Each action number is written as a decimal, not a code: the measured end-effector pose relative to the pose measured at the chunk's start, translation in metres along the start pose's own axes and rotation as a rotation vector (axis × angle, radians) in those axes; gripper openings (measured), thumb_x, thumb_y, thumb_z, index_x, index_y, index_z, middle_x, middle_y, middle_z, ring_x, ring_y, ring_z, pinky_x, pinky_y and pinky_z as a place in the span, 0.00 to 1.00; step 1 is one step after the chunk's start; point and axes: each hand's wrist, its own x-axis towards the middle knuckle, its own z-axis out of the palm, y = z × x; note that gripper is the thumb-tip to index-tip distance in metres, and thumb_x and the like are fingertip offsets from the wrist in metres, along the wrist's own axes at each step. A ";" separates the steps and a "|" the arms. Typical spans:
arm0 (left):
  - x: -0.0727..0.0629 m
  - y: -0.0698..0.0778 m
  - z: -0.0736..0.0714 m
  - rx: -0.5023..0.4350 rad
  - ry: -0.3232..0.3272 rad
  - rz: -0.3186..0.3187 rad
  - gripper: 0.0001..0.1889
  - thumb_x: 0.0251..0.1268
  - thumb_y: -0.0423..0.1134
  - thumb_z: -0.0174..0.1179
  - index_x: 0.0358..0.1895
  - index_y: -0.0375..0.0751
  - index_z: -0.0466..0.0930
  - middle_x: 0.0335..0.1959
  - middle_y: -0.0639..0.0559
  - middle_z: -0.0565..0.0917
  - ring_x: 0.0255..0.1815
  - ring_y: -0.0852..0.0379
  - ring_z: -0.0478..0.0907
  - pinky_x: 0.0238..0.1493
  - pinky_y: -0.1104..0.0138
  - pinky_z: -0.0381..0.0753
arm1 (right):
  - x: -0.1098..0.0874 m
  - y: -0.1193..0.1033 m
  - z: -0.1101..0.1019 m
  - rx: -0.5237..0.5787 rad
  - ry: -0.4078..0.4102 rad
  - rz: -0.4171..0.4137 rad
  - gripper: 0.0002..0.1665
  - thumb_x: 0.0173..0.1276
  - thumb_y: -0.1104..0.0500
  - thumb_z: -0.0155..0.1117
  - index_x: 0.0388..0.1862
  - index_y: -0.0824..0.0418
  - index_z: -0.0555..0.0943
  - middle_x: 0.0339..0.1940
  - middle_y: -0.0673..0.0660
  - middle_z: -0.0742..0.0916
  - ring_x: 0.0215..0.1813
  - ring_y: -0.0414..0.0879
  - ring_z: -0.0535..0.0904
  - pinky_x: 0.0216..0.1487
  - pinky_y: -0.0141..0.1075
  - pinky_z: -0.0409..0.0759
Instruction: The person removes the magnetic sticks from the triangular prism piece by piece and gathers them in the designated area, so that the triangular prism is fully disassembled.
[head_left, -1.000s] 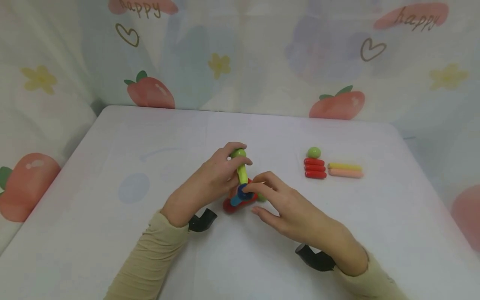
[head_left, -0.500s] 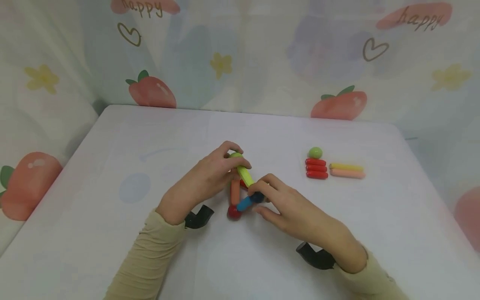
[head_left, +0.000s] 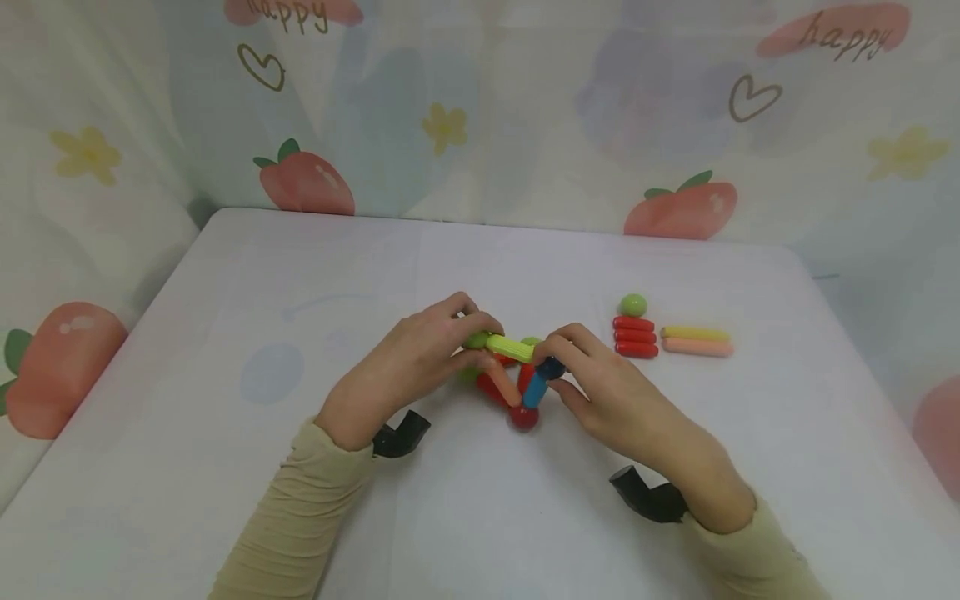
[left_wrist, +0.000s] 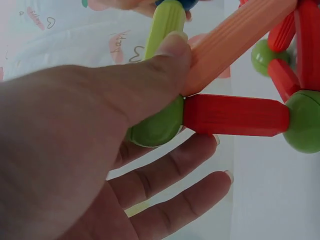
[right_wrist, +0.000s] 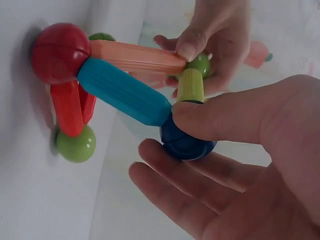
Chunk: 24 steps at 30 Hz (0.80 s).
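My left hand (head_left: 408,367) pinches a green ball (left_wrist: 157,125) between thumb and fingers, at one corner of a frame built from rods and balls. With thumb and fingers my right hand (head_left: 622,400) grips a dark blue ball (right_wrist: 182,142). A yellow-green rod (head_left: 510,347) spans the two held balls. From the green ball an orange rod (right_wrist: 137,56) slopes down to a red ball (right_wrist: 60,52) low at the table, and a blue rod (right_wrist: 125,92) joins that same ball to the blue one. Red rods (left_wrist: 235,115) and lower green balls (right_wrist: 76,143) form the base.
Right of the frame on the white table (head_left: 487,517) lie several red rods (head_left: 636,337) side by side, a loose green ball (head_left: 633,305), a yellow rod (head_left: 696,333) and a peach rod (head_left: 697,347). A printed cloth (head_left: 525,125) hangs behind the table.
The frame has turned, its red ball swinging rightward along the front. My right hand has carried the dark blue ball right and slightly up, so the yellow-green rod now lies more level.
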 end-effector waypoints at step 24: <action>0.003 0.013 0.009 0.108 0.001 -0.004 0.16 0.63 0.47 0.68 0.50 0.46 0.80 0.35 0.54 0.76 0.29 0.61 0.71 0.29 0.73 0.75 | -0.001 -0.001 -0.004 -0.207 0.117 -0.033 0.27 0.54 0.70 0.75 0.52 0.59 0.77 0.48 0.56 0.81 0.42 0.47 0.82 0.33 0.35 0.84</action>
